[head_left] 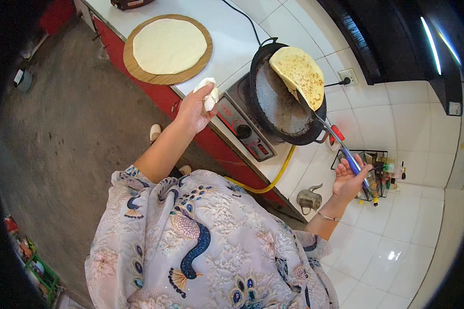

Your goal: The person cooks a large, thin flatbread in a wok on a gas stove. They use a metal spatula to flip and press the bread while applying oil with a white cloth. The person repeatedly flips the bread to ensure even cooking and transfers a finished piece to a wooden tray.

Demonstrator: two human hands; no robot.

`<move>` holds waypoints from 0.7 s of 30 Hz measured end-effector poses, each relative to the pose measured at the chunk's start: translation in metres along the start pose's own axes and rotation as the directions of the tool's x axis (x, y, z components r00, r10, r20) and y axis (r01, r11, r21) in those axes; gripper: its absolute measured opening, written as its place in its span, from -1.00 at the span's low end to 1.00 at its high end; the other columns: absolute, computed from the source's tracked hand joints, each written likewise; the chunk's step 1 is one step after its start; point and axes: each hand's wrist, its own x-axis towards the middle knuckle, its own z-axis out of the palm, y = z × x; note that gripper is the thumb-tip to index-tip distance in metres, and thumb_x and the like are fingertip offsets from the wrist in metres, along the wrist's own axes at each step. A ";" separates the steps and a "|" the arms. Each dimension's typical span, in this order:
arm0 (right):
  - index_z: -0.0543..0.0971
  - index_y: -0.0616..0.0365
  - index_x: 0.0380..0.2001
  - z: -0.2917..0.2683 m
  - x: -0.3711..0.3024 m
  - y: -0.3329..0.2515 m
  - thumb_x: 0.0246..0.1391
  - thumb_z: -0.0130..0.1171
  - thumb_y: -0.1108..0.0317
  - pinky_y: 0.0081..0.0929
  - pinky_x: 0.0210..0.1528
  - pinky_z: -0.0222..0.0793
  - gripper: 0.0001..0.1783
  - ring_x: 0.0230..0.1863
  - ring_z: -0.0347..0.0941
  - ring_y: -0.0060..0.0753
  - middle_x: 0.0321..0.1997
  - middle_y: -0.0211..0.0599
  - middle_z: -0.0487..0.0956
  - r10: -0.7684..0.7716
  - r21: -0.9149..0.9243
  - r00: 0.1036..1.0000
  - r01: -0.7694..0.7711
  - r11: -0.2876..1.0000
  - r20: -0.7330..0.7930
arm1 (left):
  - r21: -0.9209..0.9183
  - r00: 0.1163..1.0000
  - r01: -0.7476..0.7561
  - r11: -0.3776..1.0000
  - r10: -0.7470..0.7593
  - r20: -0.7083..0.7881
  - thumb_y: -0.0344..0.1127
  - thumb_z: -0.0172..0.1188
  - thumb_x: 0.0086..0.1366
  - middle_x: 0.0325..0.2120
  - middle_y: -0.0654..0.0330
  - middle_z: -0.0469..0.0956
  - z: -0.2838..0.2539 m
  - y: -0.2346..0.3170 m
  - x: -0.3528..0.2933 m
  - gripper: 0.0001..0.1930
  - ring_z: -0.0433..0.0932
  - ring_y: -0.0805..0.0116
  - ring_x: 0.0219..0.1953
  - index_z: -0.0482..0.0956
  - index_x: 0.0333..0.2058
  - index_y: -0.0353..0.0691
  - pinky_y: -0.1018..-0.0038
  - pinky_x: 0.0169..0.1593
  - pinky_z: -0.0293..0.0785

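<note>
My right hand (348, 181) is wrapped round the blue handle of a metal spatula (337, 135). The spatula's blade meets a browned flatbread (300, 77), which is raised on one side and leans over the right rim of a black two-handled pan (281, 105). The pan's greasy inside shows to the left of the bread. Away from the pan, my left hand (195, 112) grips a crumpled white cloth (210, 95) above the counter's front edge. Beyond it a round sheet of raw dough (170, 47) lies flat on a round wooden board (162, 80).
The pan sits on a cooker (245, 126) with a knob; a yellow hose (273, 180) runs down from beside it. Near my right forearm stands a metal spouted pot (309, 198). A wire basket of bottles (379, 165) is against the tiled wall. A dark hood (397, 46) overhangs.
</note>
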 end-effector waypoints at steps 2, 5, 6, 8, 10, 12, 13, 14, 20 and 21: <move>0.45 0.15 -0.18 0.002 0.002 -0.001 0.14 -0.21 -0.23 -0.68 -0.59 0.40 -0.38 -0.61 0.47 -0.53 -0.54 -0.23 0.56 -0.003 -0.005 1.000 0.003 1.000 0.014 | -0.029 1.000 -0.018 0.999 0.018 0.011 -0.24 0.14 0.19 -0.49 0.26 0.45 -0.005 0.001 -0.002 -0.77 0.41 0.46 -0.55 0.36 -0.23 -0.16 0.58 -0.61 0.31; 0.45 0.17 -0.18 -0.003 0.002 0.003 0.15 -0.22 -0.22 -0.66 -0.61 0.40 -0.37 -0.61 0.47 -0.52 -0.55 -0.22 0.56 -0.001 0.009 1.000 0.001 1.000 0.023 | -0.036 0.999 -0.036 0.999 0.036 -0.001 -0.23 0.14 0.19 -0.49 0.25 0.45 -0.002 0.004 -0.007 -0.77 0.41 0.45 -0.55 0.36 -0.24 -0.15 0.57 -0.60 0.31; 0.44 0.18 -0.18 -0.005 0.003 0.004 0.15 -0.23 -0.22 -0.66 -0.62 0.40 -0.37 -0.61 0.47 -0.52 -0.55 -0.22 0.56 0.004 0.008 1.000 -0.004 1.000 0.019 | -0.033 0.998 -0.047 0.998 0.048 0.037 -0.22 0.14 0.19 -0.49 0.26 0.45 -0.008 0.004 -0.003 -0.78 0.41 0.45 -0.54 0.36 -0.24 -0.14 0.57 -0.59 0.31; 0.41 0.25 -0.19 -0.011 0.005 0.004 0.16 -0.25 -0.22 -0.57 -0.63 0.39 -0.34 -0.68 0.44 -0.44 -0.60 -0.16 0.53 -0.002 -0.003 0.997 0.002 1.000 0.073 | -0.007 0.998 -0.068 0.998 0.068 0.008 -0.19 0.14 0.19 -0.48 0.27 0.45 -0.008 0.006 -0.001 -0.78 0.42 0.45 -0.52 0.36 -0.25 -0.11 0.55 -0.57 0.32; 0.41 0.27 -0.19 -0.022 0.003 0.002 0.18 -0.27 -0.19 -0.57 -0.64 0.39 -0.35 -0.70 0.44 -0.43 -0.60 -0.14 0.53 -0.029 -0.040 0.986 0.037 0.999 0.166 | 0.042 0.988 -0.086 0.995 0.091 -0.124 -0.15 0.13 0.20 -0.48 0.27 0.45 0.000 0.004 -0.004 -0.77 0.42 0.45 -0.50 0.36 -0.26 -0.09 0.52 -0.54 0.32; 0.41 0.30 -0.20 -0.027 -0.001 -0.001 0.20 -0.27 -0.14 -0.56 -0.64 0.39 -0.38 -0.71 0.44 -0.41 -0.61 -0.11 0.53 -0.041 -0.024 0.983 0.046 0.999 0.179 | 0.056 0.987 -0.126 0.990 0.131 -0.092 -0.01 0.05 0.23 -0.39 0.28 0.47 0.002 0.004 0.000 -0.67 0.46 0.42 -0.41 0.37 -0.16 -0.09 0.49 -0.48 0.36; 0.41 0.30 -0.20 -0.033 0.000 0.000 0.20 -0.27 -0.13 -0.55 -0.64 0.39 -0.39 -0.70 0.44 -0.41 -0.61 -0.11 0.53 -0.048 0.004 0.984 0.048 0.999 0.171 | 0.054 0.987 -0.129 0.990 0.133 -0.087 0.03 0.01 0.24 -0.36 0.27 0.47 0.007 0.005 -0.001 -0.63 0.47 0.41 -0.39 0.36 -0.13 -0.09 0.49 -0.46 0.37; 0.41 0.30 -0.20 -0.037 0.000 0.003 0.21 -0.26 -0.12 -0.55 -0.63 0.40 -0.40 -0.69 0.44 -0.41 -0.61 -0.11 0.53 -0.052 0.031 0.985 0.048 0.998 0.166 | 0.052 0.987 -0.132 0.990 0.136 -0.085 0.07 -0.03 0.25 -0.33 0.26 0.48 0.011 0.005 -0.003 -0.59 0.48 0.40 -0.36 0.36 -0.10 -0.10 0.48 -0.44 0.38; 0.43 0.32 -0.18 -0.045 -0.002 0.043 0.22 -0.15 0.06 -0.58 -0.55 0.43 -0.54 -0.61 0.47 -0.45 -0.52 -0.12 0.54 -0.183 -0.051 0.981 0.186 0.981 0.059 | 0.206 0.981 -0.187 0.960 0.194 -0.010 -0.02 -0.29 0.34 -0.12 0.16 0.45 0.051 -0.001 -0.011 -0.53 0.48 0.23 -0.12 0.29 0.05 -0.22 0.30 -0.19 0.47; 0.44 0.32 -0.18 -0.044 -0.003 0.047 0.22 -0.13 0.07 -0.59 -0.54 0.43 -0.55 -0.60 0.48 -0.46 -0.52 -0.12 0.54 -0.190 -0.082 0.980 0.193 0.978 0.053 | 0.255 0.980 -0.201 0.946 0.194 0.053 -0.05 -0.25 0.34 -0.14 0.18 0.46 0.050 -0.004 -0.008 -0.55 0.48 0.27 -0.13 0.30 0.03 -0.23 0.33 -0.20 0.47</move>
